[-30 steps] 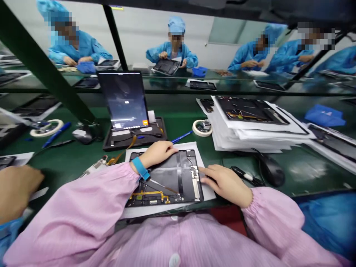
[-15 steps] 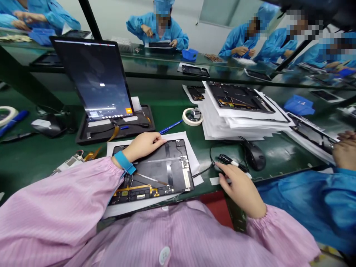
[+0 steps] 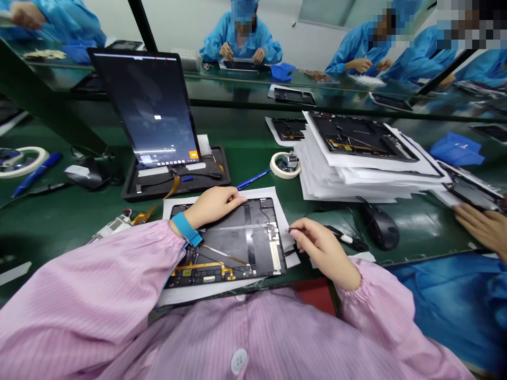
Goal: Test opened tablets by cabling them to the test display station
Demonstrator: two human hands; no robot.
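Note:
An opened tablet housing (image 3: 259,211) lies on white paper (image 3: 282,208) in front of me, its orange flex cables, thin wires and small circuit board exposed. My left hand (image 3: 214,206), with a blue wrist strap (image 3: 186,228), rests on the housing's far edge, fingers curled over it and thumb stretched out. Just beyond the housing's right side, my right hand (image 3: 322,245) pinches a thin black cable by its small metal-tipped plug (image 3: 289,229). The plug points toward the board and appears apart from it. Part of the cable is hidden behind the fingers.
A lit tablet screen (image 3: 152,111) stands in a black tray (image 3: 137,194). Nearby are a blue pen (image 3: 253,179), a tape roll (image 3: 276,168), a stack of paper and housings (image 3: 328,184), a mouse (image 3: 380,226) and a battery-like part (image 3: 113,227). A co-worker's hand (image 3: 481,227) is at right.
My right hand has moved left from the cables near the mouse to the housing's right edge, now pinching a cable plug. My left hand stays on the housing. The view has shifted slightly.

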